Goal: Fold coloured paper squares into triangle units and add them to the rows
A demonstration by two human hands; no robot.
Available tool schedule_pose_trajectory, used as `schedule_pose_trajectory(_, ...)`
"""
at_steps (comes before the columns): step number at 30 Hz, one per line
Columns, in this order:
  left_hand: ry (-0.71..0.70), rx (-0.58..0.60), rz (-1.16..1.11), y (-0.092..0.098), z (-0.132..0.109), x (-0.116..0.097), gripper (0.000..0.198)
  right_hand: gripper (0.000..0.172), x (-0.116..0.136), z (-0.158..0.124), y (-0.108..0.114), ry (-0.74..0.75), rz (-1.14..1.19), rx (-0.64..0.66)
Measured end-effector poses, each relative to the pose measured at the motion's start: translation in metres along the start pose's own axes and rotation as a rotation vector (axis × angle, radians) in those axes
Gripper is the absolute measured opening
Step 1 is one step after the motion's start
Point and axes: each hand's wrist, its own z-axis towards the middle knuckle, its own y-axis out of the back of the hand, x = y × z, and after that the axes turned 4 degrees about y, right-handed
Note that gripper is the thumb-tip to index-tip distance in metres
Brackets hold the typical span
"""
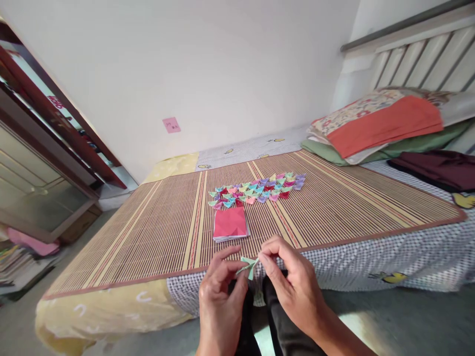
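Note:
Between my two hands, just off the bed's front edge, is a small folded pale green paper piece with pointed parts, like an origami crane. My left hand pinches its left end between thumb and fingers. The thumb and forefinger of my right hand close on its right tip. Beyond my hands lies a stack of square paper, with a pinkish-red sheet on top. Behind the stack, several small folded paper pieces in many colours stand in rows on the striped mat.
A striped bamboo mat covers most of the bed. Folded bedding with an orange band and dark cloth lie at the right. A white wall rises behind. At the left are a sliding door and stacked papers.

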Motion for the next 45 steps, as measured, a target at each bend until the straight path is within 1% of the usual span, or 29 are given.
schedule_pose_trajectory(5,-0.095,-0.073,0.109,-0.002,0.0,-0.006,0.01,0.013,0.003,0.0,-0.002,-0.046,-0.075,0.078)
schedule_pose_trajectory(9,-0.113,-0.111,0.077,-0.003,0.0,-0.01,0.007,0.014,0.005,0.0,-0.002,-0.076,-0.085,0.105)
schedule_pose_trajectory(12,-0.109,-0.115,0.055,-0.003,-0.001,-0.011,0.007,0.014,0.006,0.002,0.0,-0.089,-0.099,0.106)
schedule_pose_trajectory(17,-0.12,-0.07,0.047,-0.008,-0.002,-0.008,0.01,0.019,0.004,0.006,0.005,-0.113,-0.128,0.081)
schedule_pose_trajectory(20,-0.093,-0.023,0.027,-0.009,-0.003,-0.006,0.009,0.02,0.002,0.007,0.006,-0.086,-0.149,0.075)
schedule_pose_trajectory(22,-0.053,0.031,-0.011,-0.008,-0.005,-0.007,0.004,0.02,-0.001,0.007,0.008,-0.044,-0.156,0.092)
schedule_pose_trajectory(23,-0.028,0.05,-0.045,-0.006,-0.005,-0.008,0.004,0.02,-0.002,0.008,0.01,-0.023,-0.159,0.107)
schedule_pose_trajectory(26,0.072,0.056,-0.186,0.001,-0.002,-0.014,0.018,0.02,-0.004,0.011,0.018,0.014,-0.167,0.184)
schedule_pose_trajectory(27,0.108,0.083,-0.229,0.003,0.001,-0.016,0.022,0.02,-0.005,0.013,0.021,0.014,-0.165,0.213)
schedule_pose_trajectory(29,0.191,0.204,-0.309,0.008,0.007,-0.018,0.031,0.02,-0.004,0.015,0.026,0.009,-0.153,0.281)
schedule_pose_trajectory(31,0.266,0.408,-0.362,0.01,0.013,-0.018,0.034,0.02,-0.003,0.017,0.029,0.006,-0.133,0.349)
schedule_pose_trajectory(33,0.308,0.571,-0.42,0.008,0.016,-0.016,0.034,0.018,-0.002,0.018,0.03,0.005,-0.103,0.401)
schedule_pose_trajectory(34,0.325,0.622,-0.462,0.006,0.015,-0.014,0.033,0.017,-0.002,0.017,0.029,0.001,-0.084,0.41)
schedule_pose_trajectory(35,0.344,0.64,-0.497,0.003,0.015,-0.011,0.032,0.016,-0.003,0.017,0.029,-0.009,-0.062,0.408)
schedule_pose_trajectory(37,0.387,0.632,-0.563,-0.003,0.011,-0.006,0.033,0.014,-0.004,0.015,0.028,-0.036,-0.021,0.376)
schedule_pose_trajectory(39,0.394,0.568,-0.612,-0.009,0.008,-0.002,0.032,0.012,-0.005,0.012,0.029,-0.046,-0.003,0.3)
schedule_pose_trajectory(42,0.4,0.43,-0.629,-0.012,0.004,0.003,0.033,0.008,-0.004,0.003,0.03,-0.047,-0.024,0.184)
schedule_pose_trajectory(43,0.402,0.38,-0.631,-0.013,0.004,0.003,0.033,0.008,-0.004,0.0,0.03,-0.059,-0.036,0.176)
schedule_pose_trajectory(45,0.397,0.298,-0.638,-0.013,0.003,0.003,0.032,0.008,-0.002,-0.007,0.028,-0.08,-0.058,0.215)
